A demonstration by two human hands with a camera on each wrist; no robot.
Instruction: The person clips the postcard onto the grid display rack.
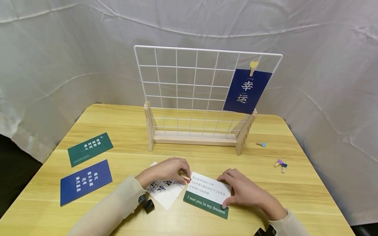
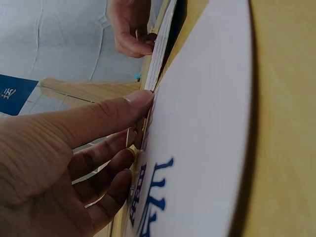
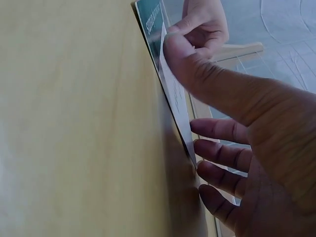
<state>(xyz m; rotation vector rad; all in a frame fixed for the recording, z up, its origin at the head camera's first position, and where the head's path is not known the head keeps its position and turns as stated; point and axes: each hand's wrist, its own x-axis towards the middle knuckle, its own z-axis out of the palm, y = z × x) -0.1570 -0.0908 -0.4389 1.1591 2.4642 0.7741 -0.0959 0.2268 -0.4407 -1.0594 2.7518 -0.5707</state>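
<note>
My left hand [image 1: 169, 170] pinches a small wooden clothespin [image 1: 186, 178] with a red end between thumb and fingertips, over a white card [image 1: 168, 200] with dark blue characters. In the left wrist view, the clothespin [image 2: 132, 137] shows partly behind the thumb. At the right end of a white-and-green card [image 1: 205, 203] printed "I met you in my dreams", my right hand [image 1: 240, 188] grips it, thumb at the lower edge and fingers at the upper. The right wrist view shows that card [image 3: 178, 98] edge-on, tilted up from the table, with the thumb against its face.
A white wire grid [image 1: 195, 67] in a wooden stand [image 1: 195, 139] rises behind the hands. A yellow-heart clothespin [image 1: 253, 67] fastens a blue card [image 1: 240, 105] at its upper right. Green [image 1: 78, 155] and blue [image 1: 71, 190] cards lie left. Blue [image 1: 262, 144] and purple [image 1: 280, 162] clothespins lie right.
</note>
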